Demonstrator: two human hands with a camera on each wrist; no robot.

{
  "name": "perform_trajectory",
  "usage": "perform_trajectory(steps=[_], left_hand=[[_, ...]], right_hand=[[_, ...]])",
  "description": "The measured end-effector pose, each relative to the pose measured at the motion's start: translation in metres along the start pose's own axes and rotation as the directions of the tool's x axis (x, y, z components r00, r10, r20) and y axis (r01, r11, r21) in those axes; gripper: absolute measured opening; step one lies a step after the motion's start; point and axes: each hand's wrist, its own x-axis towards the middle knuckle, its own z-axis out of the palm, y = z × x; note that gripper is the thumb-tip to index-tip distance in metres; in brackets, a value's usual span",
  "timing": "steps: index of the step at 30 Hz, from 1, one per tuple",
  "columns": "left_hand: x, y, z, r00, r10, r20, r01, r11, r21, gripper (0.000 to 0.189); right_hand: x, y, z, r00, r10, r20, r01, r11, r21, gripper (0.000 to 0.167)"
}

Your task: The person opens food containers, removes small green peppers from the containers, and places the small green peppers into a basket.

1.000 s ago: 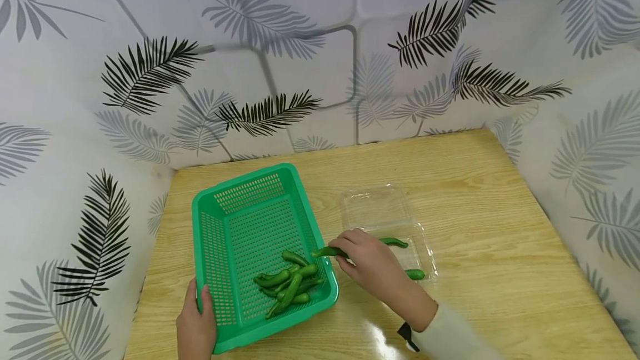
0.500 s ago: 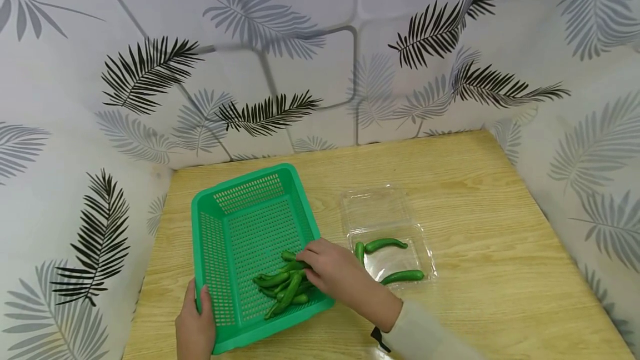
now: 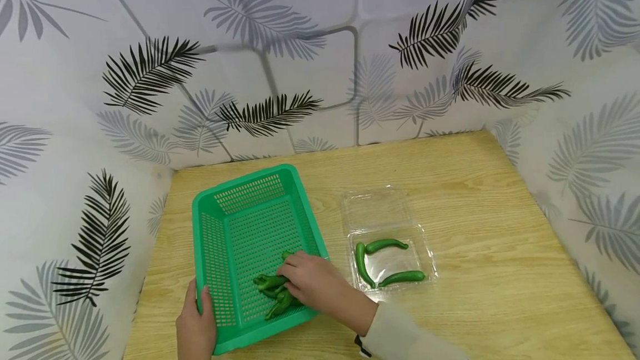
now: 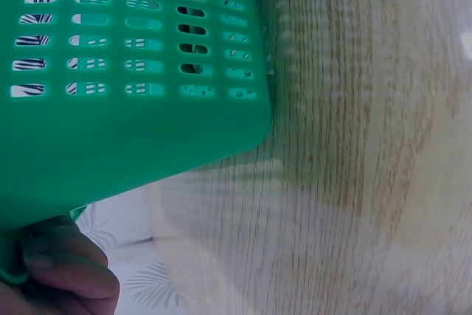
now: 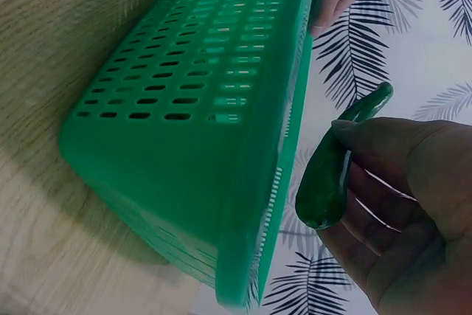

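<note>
A green plastic basket with slotted walls sits on the table, and green chili peppers lie heaped in its near right part. My left hand grips the basket's left rim, thumb on the inner side; the left wrist view shows its curled fingers at the rim. My right hand reaches over the right rim to the heap, partly hiding it. In the right wrist view it pinches one chili pepper between thumb and fingers, beside the basket's rim.
Right of the basket stands an open clear plastic box, its lid laid back. Three chili peppers lie in it, one of them at its left side. The wooden table meets leaf-patterned sheeting at the back and sides.
My right hand has moved left from above the box, with a chili pepper in its fingers, over the basket's right rim to the heap. The left hand and basket have stayed put.
</note>
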Motion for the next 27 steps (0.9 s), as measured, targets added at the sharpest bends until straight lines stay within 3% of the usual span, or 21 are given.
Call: perform_trajectory(steps=[20,27], left_hand=[[0.000,0.000,0.001,1.000,0.000,-0.015,-0.001,1.000,-0.004,0.059],[0.001,-0.001,0.001,1.000,-0.012,-0.009,0.012,1.000,-0.005,0.062]], right_hand=[[0.017,-0.001,0.030,0.990,0.070,0.125,-0.069,0.997,-0.018,0.018],[0.021,-0.002,0.036,0.975,0.109,0.194,-0.113,0.994,0.011,0.015]])
